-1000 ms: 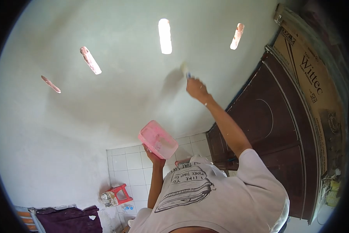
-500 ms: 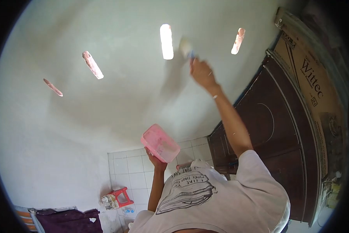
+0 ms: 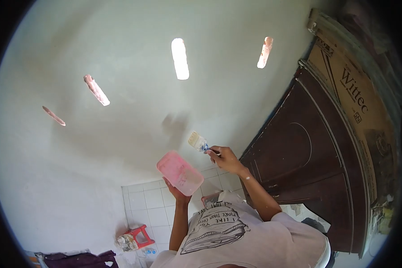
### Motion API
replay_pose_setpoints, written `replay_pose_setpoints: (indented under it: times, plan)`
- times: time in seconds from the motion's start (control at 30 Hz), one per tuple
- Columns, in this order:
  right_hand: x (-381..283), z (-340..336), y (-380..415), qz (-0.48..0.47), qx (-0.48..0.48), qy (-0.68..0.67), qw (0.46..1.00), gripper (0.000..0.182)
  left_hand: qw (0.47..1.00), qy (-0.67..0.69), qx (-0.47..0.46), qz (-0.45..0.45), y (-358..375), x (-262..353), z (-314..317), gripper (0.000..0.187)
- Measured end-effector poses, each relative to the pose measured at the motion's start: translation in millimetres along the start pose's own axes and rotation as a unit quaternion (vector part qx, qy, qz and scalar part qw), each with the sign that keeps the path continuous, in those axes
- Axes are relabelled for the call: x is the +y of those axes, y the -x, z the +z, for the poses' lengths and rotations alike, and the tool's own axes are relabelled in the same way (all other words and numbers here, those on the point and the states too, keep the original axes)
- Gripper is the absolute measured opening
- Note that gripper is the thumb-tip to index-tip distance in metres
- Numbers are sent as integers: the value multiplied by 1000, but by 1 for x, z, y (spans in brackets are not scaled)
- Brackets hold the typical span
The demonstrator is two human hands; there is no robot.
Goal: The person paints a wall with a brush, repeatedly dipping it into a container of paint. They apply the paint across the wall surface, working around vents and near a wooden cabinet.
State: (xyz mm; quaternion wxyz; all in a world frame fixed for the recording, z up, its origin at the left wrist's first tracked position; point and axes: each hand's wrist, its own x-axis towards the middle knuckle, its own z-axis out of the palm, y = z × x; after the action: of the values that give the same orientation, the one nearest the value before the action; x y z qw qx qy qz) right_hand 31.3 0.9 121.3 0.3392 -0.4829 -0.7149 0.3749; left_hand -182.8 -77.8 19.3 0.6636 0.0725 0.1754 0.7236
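My right hand (image 3: 223, 158) is closed around the handle of a paintbrush (image 3: 198, 141). Pale bristles on the brush point up and left, and white and blue show near its neck. Below and left of the brush, my left hand (image 3: 177, 191) holds up a pink plastic tub (image 3: 179, 173), gripping it from underneath at its lower left side. The tub is tilted, and whitish smears show inside it. The brush is apart from both the tub and the pale wall (image 3: 134, 129). Most of my left fingers are hidden by the tub.
The wall has several narrow slots, one brightly lit (image 3: 180, 59). On the right stands a dark wooden wardrobe (image 3: 295, 147) with a cardboard box (image 3: 348, 80) on top. A red plastic stool (image 3: 143, 236) and a dark purple cloth (image 3: 78, 260) are low on the left, near white floor tiles (image 3: 156, 207).
My right hand has brought the brush down from high on the wall beside the bright slot to near the tub. The tub has shifted slightly left and down in view.
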Motion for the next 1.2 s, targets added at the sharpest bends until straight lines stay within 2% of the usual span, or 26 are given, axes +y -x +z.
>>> replay_pose_setpoints:
  times: [0.03, 0.07, 0.1, 0.17, 0.23, 0.33, 0.4, 0.47, 0.53, 0.57, 0.63, 0.77, 0.83, 0.9, 1.03, 1.1, 1.13, 1.2]
  plan:
    - [-9, -6, 10, 51, -19, -110, 992, 26, 1000, -1, 0, 8, -2, -1, 4, 60]
    - [-17, -11, 21, 106, -42, -218, 969, 24, 997, -65, -16, 49, -11, -6, -4, 60]
    - [-23, -18, 30, 118, -62, -218, 967, 24, 987, -130, -23, 87, -17, -10, -13, 60]
    - [-34, -34, 43, 101, -21, -208, 973, 22, 986, 55, -127, -93, -15, -9, 3, 60]
    - [-46, -48, 53, 78, -9, -222, 972, 21, 975, 158, -102, -121, -25, -15, 8, 60]
    - [-68, -58, 65, 81, 33, -203, 975, 21, 973, 168, -93, -128, -24, -15, 34, 63]
    - [-69, -60, 73, 88, 26, -201, 975, 18, 969, 118, -160, -145, -22, -23, 37, 63]
    - [-76, -65, 78, 95, 31, -197, 975, 16, 981, 88, -114, -128, -15, -42, 16, 66]
    - [-90, -68, 81, 139, 28, -40, 989, 15, 989, 57, -75, -118, -4, -50, 12, 68]
    - [-93, -67, 83, 145, 25, -39, 988, 15, 988, 91, -50, -118, 2, -52, 10, 70]
    - [-96, -63, 84, 27, 37, 61, 997, 20, 984, 126, -19, -121, 11, -54, 15, 73]
    - [-110, -64, 85, 46, -44, 84, 994, 24, 996, 53, 8, -77, 18, -50, 31, 81]
    - [-105, -62, 86, 21, -111, 181, 977, 26, 998, 14, 21, -54, 19, -50, 30, 83]
    - [-102, -57, 88, 35, -121, 205, 971, 25, 999, -5, 35, -32, 20, -54, 25, 85]
    - [-102, -46, 87, 59, -166, 258, 950, 24, 998, 5, 22, -52, 28, -53, 24, 84]
    - [-91, -32, 87, 39, -168, 276, 946, 24, 996, -34, 59, -50, 30, -55, 27, 84]
    - [-87, -27, 88, 16, -170, 297, 940, 24, 996, -36, 56, -54, 31, -55, 27, 84]
    - [-84, -24, 90, 29, -170, 286, 943, 24, 993, -116, 17, -22, 31, -59, 25, 85]
